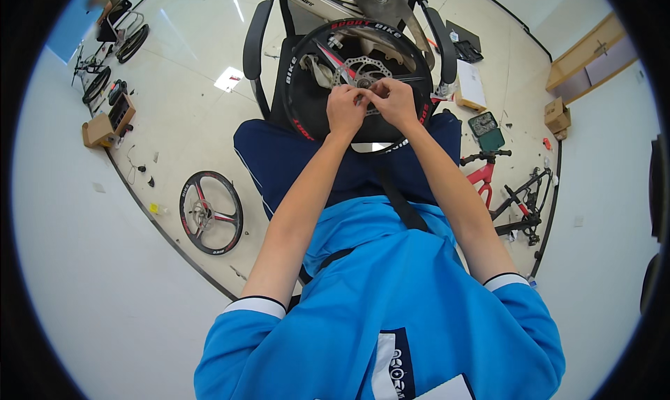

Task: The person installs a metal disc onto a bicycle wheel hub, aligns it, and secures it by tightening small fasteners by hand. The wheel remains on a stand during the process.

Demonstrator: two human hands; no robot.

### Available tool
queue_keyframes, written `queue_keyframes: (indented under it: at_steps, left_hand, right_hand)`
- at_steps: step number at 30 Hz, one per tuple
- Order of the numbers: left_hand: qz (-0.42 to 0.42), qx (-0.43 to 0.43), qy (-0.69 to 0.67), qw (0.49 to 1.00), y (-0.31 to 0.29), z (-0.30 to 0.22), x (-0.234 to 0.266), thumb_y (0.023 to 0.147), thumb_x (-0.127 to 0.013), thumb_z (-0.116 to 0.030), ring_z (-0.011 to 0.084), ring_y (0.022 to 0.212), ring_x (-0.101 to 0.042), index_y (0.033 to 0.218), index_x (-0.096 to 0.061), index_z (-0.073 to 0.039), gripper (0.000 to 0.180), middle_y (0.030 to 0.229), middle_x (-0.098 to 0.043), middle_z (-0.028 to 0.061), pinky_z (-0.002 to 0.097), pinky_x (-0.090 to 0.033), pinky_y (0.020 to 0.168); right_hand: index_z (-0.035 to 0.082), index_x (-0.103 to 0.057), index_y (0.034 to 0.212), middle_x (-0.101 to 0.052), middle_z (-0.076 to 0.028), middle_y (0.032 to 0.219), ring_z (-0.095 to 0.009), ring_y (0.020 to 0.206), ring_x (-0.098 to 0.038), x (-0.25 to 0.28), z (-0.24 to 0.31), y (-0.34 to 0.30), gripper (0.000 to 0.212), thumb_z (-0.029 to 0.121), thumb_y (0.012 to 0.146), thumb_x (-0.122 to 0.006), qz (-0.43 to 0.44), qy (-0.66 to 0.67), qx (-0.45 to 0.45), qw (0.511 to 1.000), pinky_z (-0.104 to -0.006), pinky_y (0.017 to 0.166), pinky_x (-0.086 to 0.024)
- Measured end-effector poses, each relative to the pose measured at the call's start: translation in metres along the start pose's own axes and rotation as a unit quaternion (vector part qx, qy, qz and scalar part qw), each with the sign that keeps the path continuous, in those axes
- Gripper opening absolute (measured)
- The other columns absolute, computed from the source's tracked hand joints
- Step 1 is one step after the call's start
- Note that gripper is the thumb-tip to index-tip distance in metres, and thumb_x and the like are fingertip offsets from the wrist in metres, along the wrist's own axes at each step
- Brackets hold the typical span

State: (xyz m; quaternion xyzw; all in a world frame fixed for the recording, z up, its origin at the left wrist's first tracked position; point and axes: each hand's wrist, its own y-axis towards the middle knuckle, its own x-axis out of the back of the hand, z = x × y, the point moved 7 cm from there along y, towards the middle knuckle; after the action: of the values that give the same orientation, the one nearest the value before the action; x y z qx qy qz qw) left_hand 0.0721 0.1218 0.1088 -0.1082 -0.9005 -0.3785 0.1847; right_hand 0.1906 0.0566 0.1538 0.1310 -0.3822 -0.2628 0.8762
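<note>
A black bicycle wheel (pixel 292 96) with red and white lettering on its rim rests against the office chair just in front of my lap. Its silver brake disc (pixel 380 68) surrounds the hub (pixel 363 83). Right at the hub, my left hand (pixel 347 111) and my right hand (pixel 396 104) meet, fingertips pinched together. Whatever sits between the fingers is too small and covered to make out. Behind the wheel, a pale bicycle frame (pixel 317 2) and a grey metal part (pixel 384 5) lie on the chair.
Chair armrests (pixel 259 37) flank the wheel. Another three-spoke wheel (pixel 211 213) lies on the floor at left. To the right are a green case (pixel 486 131), a red bicycle frame (pixel 483 173) and cardboard boxes (pixel 557 115). Far left, a person (pixel 108 5) sits near bicycles.
</note>
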Motion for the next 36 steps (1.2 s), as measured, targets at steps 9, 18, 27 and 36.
queue_keyframes:
  at_steps: [9,18,27,36]
  left_hand:
    - [0.027,-0.030,-0.021,0.999,0.004,-0.002,-0.006,0.078,-0.069,-0.010,0.0310,0.085,-0.060,0.086,-0.073,-0.003,0.011,0.082,-0.067,0.0111,0.0406,-0.050,0.076]
    - [0.026,0.051,-0.098,0.994,0.009,0.000,0.004,0.078,-0.076,-0.014,0.0278,0.069,-0.068,0.083,-0.072,-0.001,0.015,0.077,-0.069,0.0140,0.0350,-0.053,0.064]
    - [0.053,0.036,-0.086,0.994,0.010,0.006,-0.011,0.081,-0.071,-0.008,0.0277,0.067,-0.070,0.088,-0.072,0.000,0.010,0.076,-0.069,0.0171,0.0331,-0.053,0.064]
    - [0.054,0.105,-0.074,0.990,0.006,0.001,0.001,0.082,-0.072,-0.012,0.0261,0.069,-0.071,0.091,-0.073,0.000,0.015,0.078,-0.071,0.0162,0.0327,-0.053,0.065]
  right_hand:
    - [-0.001,-0.072,0.093,-0.073,-0.010,0.082,-0.013,0.074,-0.069,-0.002,-0.004,-0.003,0.015,0.012,0.085,-0.071,0.002,0.128,-0.015,0.992,-0.0260,0.066,-0.053]
    - [0.000,-0.076,0.090,-0.073,-0.012,0.074,-0.015,0.065,-0.070,-0.007,-0.011,-0.001,0.021,0.017,0.078,-0.078,0.024,0.182,-0.122,0.975,-0.0281,0.061,-0.054]
    - [-0.001,-0.076,0.094,-0.074,-0.011,0.080,-0.014,0.068,-0.071,-0.014,-0.019,0.003,0.020,0.014,0.081,-0.075,0.002,0.245,-0.048,0.968,-0.0252,0.063,-0.054]
    - [-0.002,-0.074,0.085,-0.072,-0.007,0.071,-0.010,0.068,-0.069,-0.009,-0.022,-0.005,0.018,0.015,0.080,-0.080,-0.030,0.169,-0.090,0.981,-0.0242,0.059,-0.053]
